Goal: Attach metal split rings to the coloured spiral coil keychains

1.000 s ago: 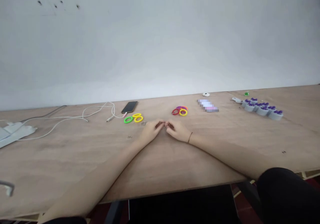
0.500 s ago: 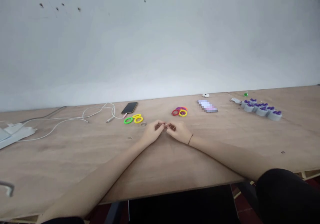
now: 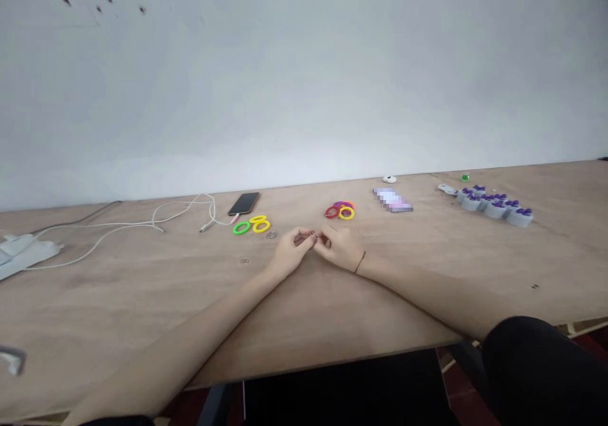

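Note:
Over the middle of the wooden table, my left hand (image 3: 291,250) and my right hand (image 3: 342,249) meet at the fingertips, both closed in a pinch. Something tiny sits between them, too small and covered to make out. Small metal rings (image 3: 272,235) lie just left of my left hand. Beyond them are a green coil band (image 3: 242,228) and two yellow coil bands (image 3: 261,225). Past my right hand rests a cluster with a red coil band (image 3: 331,212), a yellow one (image 3: 346,213) and purple and orange ones partly covered.
A black phone (image 3: 244,204) on a white cable (image 3: 183,203) lies at back left, near a power strip (image 3: 28,255). At right are a phone with a blurred screen (image 3: 392,200), a white oval case (image 3: 389,179) and several grey holders with purple tops (image 3: 496,208). A wall (image 3: 304,84) rises behind.
The view has shifted slightly. My fingertips still meet at the same place, with my right-hand fingers a little differently bent.

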